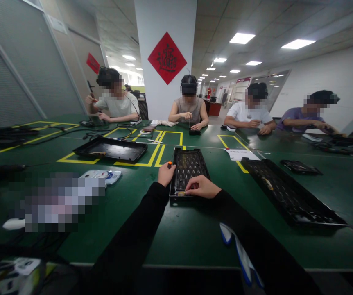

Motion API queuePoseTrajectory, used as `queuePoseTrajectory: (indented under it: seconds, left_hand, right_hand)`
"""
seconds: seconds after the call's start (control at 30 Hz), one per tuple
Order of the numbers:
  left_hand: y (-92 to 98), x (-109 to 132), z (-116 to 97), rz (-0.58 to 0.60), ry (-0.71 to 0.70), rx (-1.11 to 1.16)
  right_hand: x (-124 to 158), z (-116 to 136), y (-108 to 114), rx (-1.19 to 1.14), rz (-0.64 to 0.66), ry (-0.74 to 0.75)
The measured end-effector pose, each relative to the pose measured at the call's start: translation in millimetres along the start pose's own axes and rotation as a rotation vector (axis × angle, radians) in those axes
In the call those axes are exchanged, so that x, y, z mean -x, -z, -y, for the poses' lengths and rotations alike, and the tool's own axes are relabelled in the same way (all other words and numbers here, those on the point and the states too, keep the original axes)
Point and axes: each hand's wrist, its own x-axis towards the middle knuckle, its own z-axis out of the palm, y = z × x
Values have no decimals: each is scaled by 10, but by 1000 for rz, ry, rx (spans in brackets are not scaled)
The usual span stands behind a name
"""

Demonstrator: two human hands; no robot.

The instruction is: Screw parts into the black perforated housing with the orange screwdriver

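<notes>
A black rectangular plastic casing (191, 168) with rows of small raised bits inside lies on the green table in front of me. At its left edge is my left hand (166, 174), fingers closed around a small object (170, 164) with an orange end; its kind is hard to make out. My right hand (203, 187) reaches over the near right side of the casing, thumb and fingertips pinched together. Those fingertips touch the right end of a small yellowish strip (181, 193) at the casing's near edge. Whether they grip it is hidden.
Another black casing (110, 149) lies at left, and a long one (290, 192) at right. A smaller black part (301, 167), a paper sheet (240, 154) and a plastic packet (105, 176) are around. Cables lie at left. Several people sit across the table (127, 233).
</notes>
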Motion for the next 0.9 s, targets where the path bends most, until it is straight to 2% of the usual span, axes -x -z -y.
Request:
queuePoseTrajectory:
  seconds: [0.43,0.77,0.9]
  left_hand:
    - [2,-3,-9,10,2,1]
    - [-8,-6,-1,17,2,10]
    - [-2,-4,-6,19,-6,20]
  right_hand:
    - [-5,-9,-3,12,-2,-38]
    - [7,-10,22,32,33,-8]
    - [12,3,22,6,-8,10]
